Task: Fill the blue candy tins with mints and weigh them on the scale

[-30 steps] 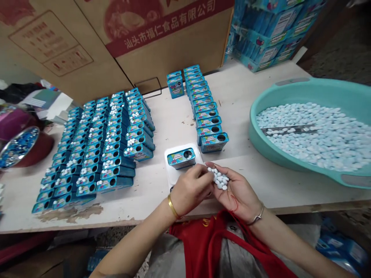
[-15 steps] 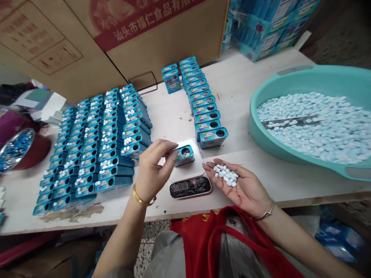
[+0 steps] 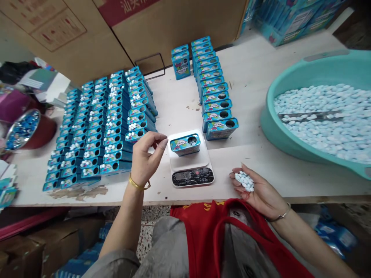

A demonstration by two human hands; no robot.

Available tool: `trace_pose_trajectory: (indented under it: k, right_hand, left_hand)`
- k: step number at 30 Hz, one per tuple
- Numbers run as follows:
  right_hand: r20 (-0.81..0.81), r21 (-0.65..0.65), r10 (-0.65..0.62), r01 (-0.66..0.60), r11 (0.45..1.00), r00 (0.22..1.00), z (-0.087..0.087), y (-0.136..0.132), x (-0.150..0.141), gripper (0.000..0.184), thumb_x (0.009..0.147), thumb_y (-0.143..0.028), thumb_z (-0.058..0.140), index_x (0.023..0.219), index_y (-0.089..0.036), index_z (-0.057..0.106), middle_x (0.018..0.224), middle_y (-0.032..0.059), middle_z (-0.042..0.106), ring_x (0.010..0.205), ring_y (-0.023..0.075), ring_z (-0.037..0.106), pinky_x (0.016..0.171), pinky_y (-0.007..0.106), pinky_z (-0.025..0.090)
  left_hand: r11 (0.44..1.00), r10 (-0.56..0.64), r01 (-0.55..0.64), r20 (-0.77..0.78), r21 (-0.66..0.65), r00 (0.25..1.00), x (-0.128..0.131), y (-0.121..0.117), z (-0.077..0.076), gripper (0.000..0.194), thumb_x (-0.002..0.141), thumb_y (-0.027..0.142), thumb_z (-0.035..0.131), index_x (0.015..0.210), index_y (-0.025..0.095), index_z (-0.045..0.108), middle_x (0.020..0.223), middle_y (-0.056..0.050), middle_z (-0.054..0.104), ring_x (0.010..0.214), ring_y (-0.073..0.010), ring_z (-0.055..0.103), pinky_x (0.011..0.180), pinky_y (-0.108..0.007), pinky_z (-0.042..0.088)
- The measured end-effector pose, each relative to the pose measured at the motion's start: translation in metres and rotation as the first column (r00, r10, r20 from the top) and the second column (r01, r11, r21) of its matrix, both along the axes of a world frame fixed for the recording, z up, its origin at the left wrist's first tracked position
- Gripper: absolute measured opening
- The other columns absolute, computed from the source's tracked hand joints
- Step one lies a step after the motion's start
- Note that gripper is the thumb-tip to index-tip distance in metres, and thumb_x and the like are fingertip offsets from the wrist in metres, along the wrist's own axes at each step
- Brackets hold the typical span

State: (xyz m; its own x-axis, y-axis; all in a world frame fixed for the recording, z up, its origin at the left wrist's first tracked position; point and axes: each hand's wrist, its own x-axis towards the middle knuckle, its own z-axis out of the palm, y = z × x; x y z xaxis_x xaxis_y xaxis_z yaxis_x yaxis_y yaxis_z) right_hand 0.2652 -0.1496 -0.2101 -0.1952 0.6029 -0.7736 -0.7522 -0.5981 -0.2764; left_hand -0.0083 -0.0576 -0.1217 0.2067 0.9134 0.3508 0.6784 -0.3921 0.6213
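Observation:
A blue candy tin (image 3: pixel 185 144) with a round hole in its top stands on a small white digital scale (image 3: pixel 189 161), whose black display panel is lit. Just left of the tin is my left hand (image 3: pixel 147 157), its fingers bent, thumb and forefinger a little off the tin and nothing visible in them. My right hand (image 3: pixel 262 193) is palm up near the table's front edge, cupped around a small heap of pale oval candies (image 3: pixel 245 181).
Rows of blue tins (image 3: pixel 107 127), many topped with candies, fill the left. Another row of tins (image 3: pixel 222 129) stands behind the scale. A turquoise tub (image 3: pixel 271 123) of candies holds a metal strip at right. A red bowl (image 3: pixel 43 133) stands far left; a large carton (image 3: pixel 174 27) is behind.
My left hand has drawn back left from the tin, leaving it on the scale. My right hand has moved right, away from the scale, with the candies. The display reading has changed.

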Motion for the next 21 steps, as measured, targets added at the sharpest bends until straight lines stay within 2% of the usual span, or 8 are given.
trace_pose_trajectory:
  k: [4, 9, 11, 13, 15, 17, 18, 21]
  right_hand:
    - [0.006, 0.025, 0.057, -0.057, 0.998, 0.998, -0.002, -0.002, -0.004, 0.021, 0.077, -0.035, 0.07, 0.076, -0.015, 0.065, 0.066, 0.0011, 0.061, 0.046, 0.0058, 0.049, 0.033, 0.013, 0.038]
    - [0.004, 0.027, 0.084, -0.084, 0.996, 0.996, -0.003, -0.003, -0.005, 0.023, 0.075, -0.035, 0.071, 0.079, -0.014, 0.065, 0.067, 0.0016, 0.061, 0.047, 0.0058, 0.05, 0.033, 0.013, 0.037]
    - [0.026, 0.019, 0.08, -0.081, 0.997, 0.996, -0.005, -0.003, -0.006, 0.024, 0.073, -0.035, 0.073, 0.081, -0.013, 0.065, 0.067, 0.0018, 0.062, 0.046, 0.0058, 0.05, 0.033, 0.013, 0.037]
    - [0.048, -0.002, 0.077, -0.077, 0.997, 0.996, -0.006, -0.004, -0.007, 0.025, 0.072, -0.034, 0.075, 0.081, -0.014, 0.065, 0.067, 0.0019, 0.063, 0.046, 0.0059, 0.051, 0.033, 0.013, 0.037]
    - [0.054, -0.029, 0.08, -0.078, 0.997, 0.995, -0.006, -0.004, -0.011, 0.024, 0.07, -0.033, 0.076, 0.08, -0.014, 0.065, 0.067, 0.0017, 0.064, 0.047, 0.0064, 0.053, 0.033, 0.012, 0.037]
    - [0.06, -0.045, 0.085, -0.083, 0.996, 0.995, -0.006, -0.003, -0.015, 0.023, 0.069, -0.032, 0.077, 0.08, -0.016, 0.065, 0.066, 0.0014, 0.065, 0.048, 0.0075, 0.056, 0.033, 0.012, 0.038]
    - [0.064, -0.044, 0.093, -0.09, 0.995, 0.994, -0.007, -0.001, -0.018, 0.024, 0.069, -0.033, 0.077, 0.08, -0.016, 0.065, 0.067, 0.0017, 0.066, 0.05, 0.0082, 0.058, 0.033, 0.013, 0.037]
    - [0.08, -0.045, 0.132, -0.129, 0.991, 0.988, -0.013, 0.005, -0.023, 0.028, 0.066, -0.039, 0.077, 0.078, -0.017, 0.065, 0.065, 0.002, 0.067, 0.049, 0.0097, 0.06, 0.033, 0.014, 0.037]
  left_hand:
    - [1.0, -0.026, 0.026, -0.008, -0.005, 1.0, 0.002, 0.003, -0.002, 0.01, 0.087, 0.026, 0.057, 0.084, 0.018, 0.063, 0.079, -0.001, 0.062, 0.07, -0.0102, 0.055, 0.065, -0.024, 0.045]
    - [0.996, -0.087, 0.087, -0.02, -0.004, 0.996, 0.005, 0.007, -0.007, 0.011, 0.089, 0.027, 0.055, 0.086, 0.017, 0.061, 0.081, -0.001, 0.061, 0.073, -0.0103, 0.055, 0.066, -0.024, 0.045]
    - [0.992, -0.127, 0.127, -0.044, -0.001, 0.991, 0.009, 0.008, -0.007, 0.015, 0.088, 0.031, 0.056, 0.093, 0.017, 0.061, 0.087, -0.003, 0.061, 0.077, -0.0116, 0.056, 0.068, -0.025, 0.046]
    - [0.982, -0.185, 0.188, -0.148, 0.004, 0.972, 0.014, 0.009, -0.006, 0.03, 0.085, 0.04, 0.06, 0.106, 0.018, 0.058, 0.098, -0.006, 0.061, 0.086, -0.0158, 0.056, 0.073, -0.029, 0.046]
    - [0.965, -0.256, 0.258, -0.32, -0.036, 0.912, 0.017, 0.014, -0.002, 0.041, 0.084, 0.045, 0.061, 0.114, 0.018, 0.055, 0.099, -0.007, 0.06, 0.09, -0.0193, 0.055, 0.077, -0.033, 0.046]
    - [0.962, -0.266, 0.261, -0.463, -0.076, 0.846, 0.016, 0.029, 0.001, 0.038, 0.086, 0.045, 0.056, 0.113, 0.017, 0.056, 0.094, -0.007, 0.06, 0.086, -0.0203, 0.055, 0.076, -0.034, 0.045]
    - [0.971, -0.231, 0.229, -0.51, -0.067, 0.828, 0.015, 0.042, 0.002, 0.035, 0.088, 0.043, 0.054, 0.112, 0.017, 0.056, 0.092, -0.007, 0.06, 0.085, -0.0205, 0.055, 0.076, -0.034, 0.045]
    - [0.995, -0.045, 0.086, -0.593, 0.042, 0.804, 0.01, 0.103, 0.002, 0.032, 0.089, 0.036, 0.054, 0.113, 0.015, 0.055, 0.098, -0.009, 0.059, 0.09, -0.0232, 0.055, 0.08, -0.036, 0.045]
